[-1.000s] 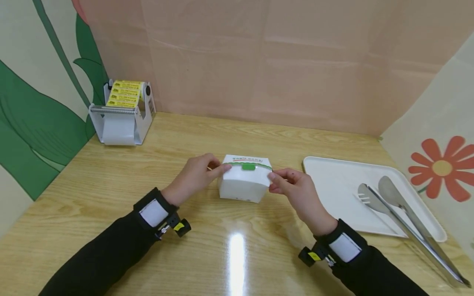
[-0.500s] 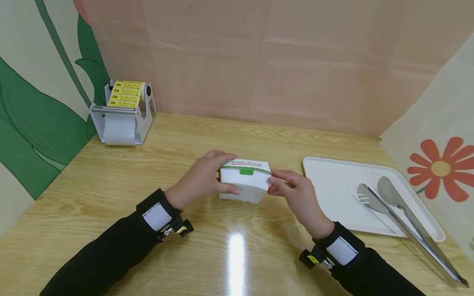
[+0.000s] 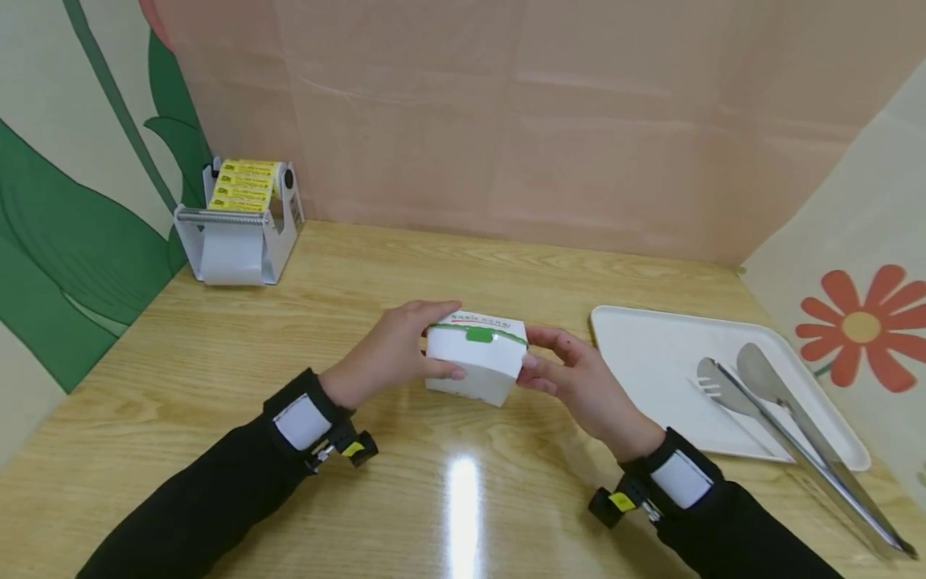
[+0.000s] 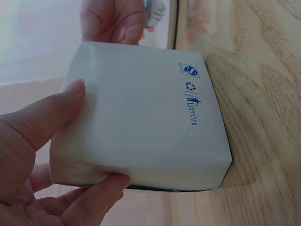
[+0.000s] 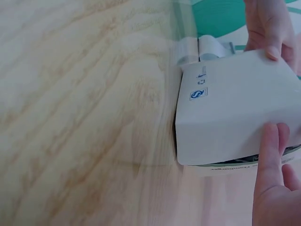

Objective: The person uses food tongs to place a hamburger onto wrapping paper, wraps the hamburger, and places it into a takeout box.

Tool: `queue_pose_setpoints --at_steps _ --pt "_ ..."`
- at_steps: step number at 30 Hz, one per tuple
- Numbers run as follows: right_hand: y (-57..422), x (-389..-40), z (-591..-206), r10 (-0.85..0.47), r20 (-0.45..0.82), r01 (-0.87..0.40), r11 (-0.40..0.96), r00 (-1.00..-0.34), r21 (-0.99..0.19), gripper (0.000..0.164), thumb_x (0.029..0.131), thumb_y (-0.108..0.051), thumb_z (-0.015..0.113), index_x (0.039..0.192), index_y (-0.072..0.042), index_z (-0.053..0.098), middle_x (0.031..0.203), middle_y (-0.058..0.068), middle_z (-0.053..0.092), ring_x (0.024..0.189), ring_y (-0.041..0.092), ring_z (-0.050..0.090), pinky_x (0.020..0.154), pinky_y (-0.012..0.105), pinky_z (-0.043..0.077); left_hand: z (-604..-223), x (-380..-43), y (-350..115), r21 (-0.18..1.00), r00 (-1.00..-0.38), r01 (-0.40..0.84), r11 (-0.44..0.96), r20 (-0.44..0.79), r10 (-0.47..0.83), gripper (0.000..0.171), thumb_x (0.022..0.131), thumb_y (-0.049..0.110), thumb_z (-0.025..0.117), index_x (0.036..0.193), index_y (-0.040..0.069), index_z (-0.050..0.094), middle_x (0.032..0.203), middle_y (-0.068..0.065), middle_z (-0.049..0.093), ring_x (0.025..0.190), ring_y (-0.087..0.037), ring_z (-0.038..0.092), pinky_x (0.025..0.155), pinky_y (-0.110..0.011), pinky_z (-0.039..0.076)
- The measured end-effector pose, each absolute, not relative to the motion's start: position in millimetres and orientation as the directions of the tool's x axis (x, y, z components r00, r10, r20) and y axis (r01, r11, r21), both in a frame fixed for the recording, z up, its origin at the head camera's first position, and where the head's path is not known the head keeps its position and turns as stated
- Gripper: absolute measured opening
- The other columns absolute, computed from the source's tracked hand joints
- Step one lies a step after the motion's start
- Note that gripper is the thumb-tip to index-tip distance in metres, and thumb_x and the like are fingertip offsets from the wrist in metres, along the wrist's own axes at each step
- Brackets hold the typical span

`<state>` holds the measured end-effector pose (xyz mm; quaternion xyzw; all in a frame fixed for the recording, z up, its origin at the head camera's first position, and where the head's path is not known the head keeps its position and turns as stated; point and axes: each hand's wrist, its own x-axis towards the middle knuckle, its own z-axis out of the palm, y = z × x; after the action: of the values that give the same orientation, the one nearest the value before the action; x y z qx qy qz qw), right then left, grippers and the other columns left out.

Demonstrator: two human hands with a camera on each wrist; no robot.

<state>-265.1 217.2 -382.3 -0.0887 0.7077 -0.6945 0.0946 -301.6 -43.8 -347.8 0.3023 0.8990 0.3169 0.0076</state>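
A small white hamburger box [image 3: 470, 366], its lid down with a green tab at the front, stands on the wooden table between both hands. My left hand [image 3: 387, 350] grips its left side, the thumb on the front wall and a finger along the top. At the right side, my right hand [image 3: 589, 390] holds the box with thumb and fingers near the lid's edge. Blue printed marks show on the white wall of the box [image 4: 141, 108] in the left wrist view. A dark gap runs along the lid seam of the box [image 5: 230, 108] in the right wrist view.
A white tray [image 3: 644, 346] lies to the right, with metal tongs [image 3: 803, 450], one jaw fork-shaped, resting across it. A label dispenser [image 3: 278, 249] with a roll of yellow stickers [image 3: 242, 185] stands at the back left. Printed sheets and a pinkish backdrop surround the table.
My left hand has gone from touching the lid's left corner to gripping the left side. The box has turned slightly and shifted a little to the left. My right fingers have shifted along its side.
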Motion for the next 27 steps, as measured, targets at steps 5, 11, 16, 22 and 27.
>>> queue_pose_setpoints --at_steps 5,11,16,22,27 --pt "217 -267 -383 -0.302 -0.064 0.064 0.008 -0.951 -0.998 0.062 0.098 -0.017 0.057 0.151 0.000 0.028 0.147 0.016 0.037 0.100 0.016 0.062 0.086 0.028 0.052 -348 -301 -45 0.565 -0.801 0.560 0.606 0.181 0.571 0.085 0.076 0.032 0.084 0.146 0.008 0.043 0.141 -0.017 0.050 0.125 -0.031 0.049 0.101 -0.045 0.042" --pt "217 -268 -385 -0.278 -0.059 0.040 0.071 -0.959 -0.997 0.057 0.099 -0.018 0.056 0.147 0.002 0.035 0.132 0.011 0.053 0.093 0.016 0.062 0.083 0.028 0.054 -348 -301 -46 0.573 -0.807 0.553 0.605 0.188 0.559 0.083 0.075 0.034 0.084 0.144 0.011 0.046 0.140 -0.013 0.052 0.121 -0.027 0.052 0.100 -0.043 0.043" --pt "220 -264 -371 -0.272 0.026 -0.129 0.366 -0.962 -0.922 0.054 0.097 -0.017 0.061 0.144 -0.001 0.041 0.137 0.018 0.045 0.091 0.020 0.056 0.075 0.026 0.050 -347 -300 -46 0.555 -0.799 0.567 0.608 0.191 0.570 0.084 0.073 0.036 0.084 0.144 0.011 0.046 0.138 -0.012 0.053 0.120 -0.026 0.052 0.099 -0.043 0.043" --pt "207 -265 -356 -0.250 0.136 -0.244 0.472 -0.958 -0.847 0.051 0.091 -0.014 0.069 0.137 -0.003 0.050 0.128 0.015 0.045 0.092 0.026 0.054 0.070 0.026 0.054 -347 -297 -44 0.555 -0.800 0.571 0.606 0.209 0.562 0.085 0.072 0.035 0.085 0.144 0.009 0.046 0.139 -0.013 0.053 0.121 -0.027 0.052 0.100 -0.042 0.043" --pt "202 -266 -360 -0.188 0.079 -0.139 0.333 -0.979 -0.933 0.049 0.091 -0.010 0.068 0.135 0.000 0.052 0.120 0.016 0.042 0.087 0.021 0.057 0.071 0.027 0.055 -347 -296 -44 0.567 -0.812 0.557 0.607 0.217 0.543 0.082 0.073 0.035 0.085 0.141 0.009 0.049 0.137 -0.011 0.055 0.116 -0.025 0.054 0.096 -0.041 0.045"
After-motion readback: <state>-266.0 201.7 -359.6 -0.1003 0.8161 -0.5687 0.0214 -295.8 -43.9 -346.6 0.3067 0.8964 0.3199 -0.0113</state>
